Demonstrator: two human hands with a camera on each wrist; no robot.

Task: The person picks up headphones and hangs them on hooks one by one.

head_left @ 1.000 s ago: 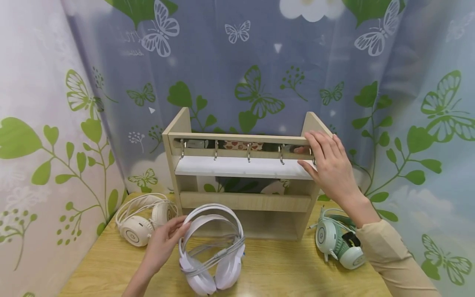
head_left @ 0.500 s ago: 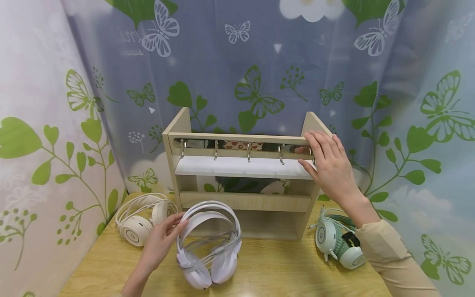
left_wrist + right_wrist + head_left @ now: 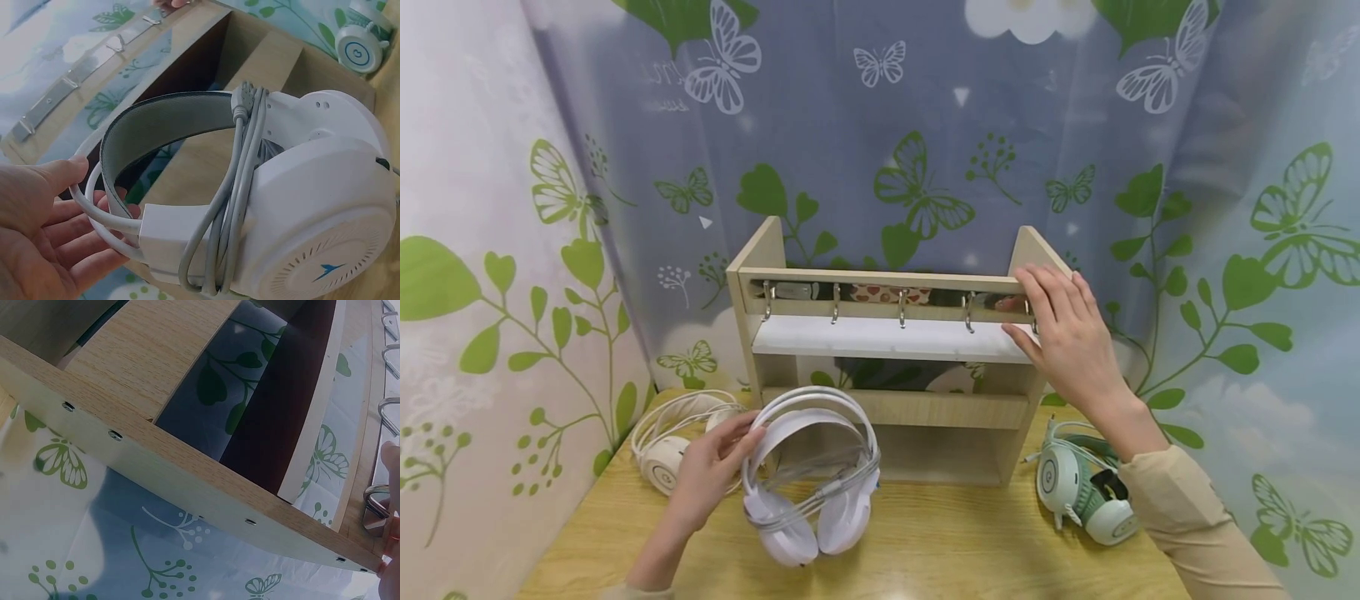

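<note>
My left hand (image 3: 703, 471) grips the white headphones (image 3: 846, 521) by the left side of the headband, at the front of the wooden rack (image 3: 947, 410). In the left wrist view, the thumb and fingers close round the thin white outer bands, and a grey cable (image 3: 215, 231) is wound across the earcups. My right hand (image 3: 1071, 342) holds the rack's upper right corner, fingers over the top and thumb in front. Along the rack's top rail runs a metal strip with several hooks (image 3: 902, 308); the hand partly covers the rightmost one.
Cream headphones (image 3: 662, 462) lie left of the rack, partly hidden behind my left hand. Green-and-white headphones (image 3: 1060, 479) lie to the right, beside my sleeve (image 3: 1187, 508). A patterned curtain (image 3: 850, 108) hangs behind the wooden table (image 3: 970, 558) and at both sides.
The left hand has lifted the white headphones a little and moved them slightly left, overlapping more of the cream pair. The right hand stays on the rack's corner.
</note>
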